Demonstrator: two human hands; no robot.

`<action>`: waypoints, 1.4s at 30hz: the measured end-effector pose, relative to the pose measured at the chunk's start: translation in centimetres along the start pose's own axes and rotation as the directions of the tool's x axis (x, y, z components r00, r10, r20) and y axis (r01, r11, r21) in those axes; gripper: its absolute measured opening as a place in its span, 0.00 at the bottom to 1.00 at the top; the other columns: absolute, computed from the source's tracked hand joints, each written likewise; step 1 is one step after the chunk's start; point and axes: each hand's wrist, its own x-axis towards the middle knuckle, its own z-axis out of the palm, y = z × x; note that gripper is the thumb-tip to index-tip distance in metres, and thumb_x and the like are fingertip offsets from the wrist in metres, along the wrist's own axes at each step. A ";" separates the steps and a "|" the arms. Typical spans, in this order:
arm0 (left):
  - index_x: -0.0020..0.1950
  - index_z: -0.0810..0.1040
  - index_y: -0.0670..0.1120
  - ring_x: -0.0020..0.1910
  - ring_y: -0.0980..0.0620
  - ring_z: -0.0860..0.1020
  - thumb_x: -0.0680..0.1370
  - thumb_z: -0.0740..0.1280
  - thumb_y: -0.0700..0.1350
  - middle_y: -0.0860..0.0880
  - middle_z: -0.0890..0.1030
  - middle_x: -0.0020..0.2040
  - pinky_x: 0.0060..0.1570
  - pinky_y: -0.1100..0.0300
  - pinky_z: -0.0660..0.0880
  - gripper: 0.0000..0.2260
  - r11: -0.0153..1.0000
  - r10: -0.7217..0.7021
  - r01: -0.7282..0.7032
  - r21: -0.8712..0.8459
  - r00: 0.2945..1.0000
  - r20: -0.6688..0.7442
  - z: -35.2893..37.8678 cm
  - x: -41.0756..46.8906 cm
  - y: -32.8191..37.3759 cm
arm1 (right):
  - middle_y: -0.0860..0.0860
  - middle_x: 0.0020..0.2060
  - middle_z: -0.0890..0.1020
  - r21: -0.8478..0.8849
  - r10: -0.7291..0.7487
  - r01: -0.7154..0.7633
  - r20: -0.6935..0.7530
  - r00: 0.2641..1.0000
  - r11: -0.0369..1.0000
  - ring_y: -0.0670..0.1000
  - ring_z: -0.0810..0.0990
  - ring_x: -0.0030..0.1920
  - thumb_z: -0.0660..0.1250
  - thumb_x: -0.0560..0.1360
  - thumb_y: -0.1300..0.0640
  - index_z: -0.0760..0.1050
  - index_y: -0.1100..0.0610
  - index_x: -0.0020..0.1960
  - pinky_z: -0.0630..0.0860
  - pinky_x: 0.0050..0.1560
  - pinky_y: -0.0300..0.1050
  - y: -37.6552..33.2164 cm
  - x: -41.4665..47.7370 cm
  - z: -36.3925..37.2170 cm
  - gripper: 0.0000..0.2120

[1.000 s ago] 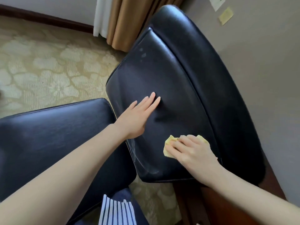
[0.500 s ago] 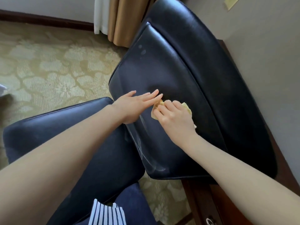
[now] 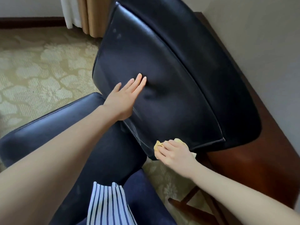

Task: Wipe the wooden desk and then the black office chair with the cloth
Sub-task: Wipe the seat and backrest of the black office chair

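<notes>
The black office chair [image 3: 170,88] fills the middle of the view, its padded backrest facing me and its seat [image 3: 78,135] low on the left. My left hand [image 3: 125,96] lies flat with straight fingers against the left part of the backrest. My right hand [image 3: 176,153] presses a crumpled yellow cloth [image 3: 158,145] against the backrest's lower edge, fingers curled over the cloth, which is mostly hidden under the hand. The wooden desk [image 3: 253,161] stands behind the chair on the right, along the wall.
Patterned beige carpet [image 3: 35,70] covers the floor at left. Curtains [image 3: 84,15] hang at the top behind the chair. A grey wall [image 3: 259,38] runs along the right. The desk's wooden leg braces [image 3: 191,207] show at the bottom. My striped garment [image 3: 107,207] hangs at the bottom centre.
My right hand slid the cloth from the middle of the backrest, beside my left fingertips, down to its lower edge. My left hand stayed flat on the backrest.
</notes>
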 end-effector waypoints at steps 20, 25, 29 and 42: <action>0.77 0.34 0.47 0.78 0.48 0.43 0.77 0.61 0.39 0.47 0.36 0.78 0.73 0.52 0.50 0.39 0.953 0.131 -0.138 -0.271 0.990 -0.044 2.5 -1.9 7.6 | 0.48 0.49 0.84 0.080 0.370 -0.454 -0.712 0.597 0.887 0.50 0.72 0.44 0.68 0.71 0.72 0.84 0.52 0.52 0.72 0.41 0.47 3.3 -4.9 -3.5 0.18; 0.77 0.33 0.48 0.78 0.48 0.42 0.78 0.61 0.39 0.48 0.34 0.77 0.72 0.51 0.52 0.39 0.960 0.146 -0.146 -0.238 0.989 -0.017 2.3 -1.9 7.3 | 0.46 0.47 0.84 0.139 0.291 -0.260 -0.576 0.764 0.956 0.47 0.74 0.46 0.61 0.78 0.65 0.85 0.51 0.48 0.76 0.43 0.46 -0.2 -6.4 0.3 0.15; 0.76 0.33 0.49 0.78 0.48 0.43 0.78 0.61 0.38 0.49 0.34 0.77 0.72 0.51 0.53 0.40 0.961 0.158 -0.158 -0.227 0.987 -0.015 2.3 -1.7 7.1 | 0.47 0.47 0.84 0.134 0.259 -0.223 -0.580 0.773 0.965 0.48 0.76 0.45 0.63 0.77 0.66 0.85 0.52 0.47 0.76 0.41 0.46 0.2 -7.1 -0.2 0.14; 0.76 0.33 0.55 0.77 0.54 0.42 0.77 0.60 0.36 0.60 0.29 0.72 0.74 0.54 0.45 0.41 0.939 0.155 -0.191 -0.286 0.977 -0.144 3.0 -2.1 6.3 | 0.50 0.37 0.82 -0.119 0.098 -0.189 -0.531 0.842 0.975 0.53 0.76 0.33 0.67 0.74 0.67 0.83 0.56 0.44 0.73 0.38 0.48 7.8 0.5 -8.5 0.09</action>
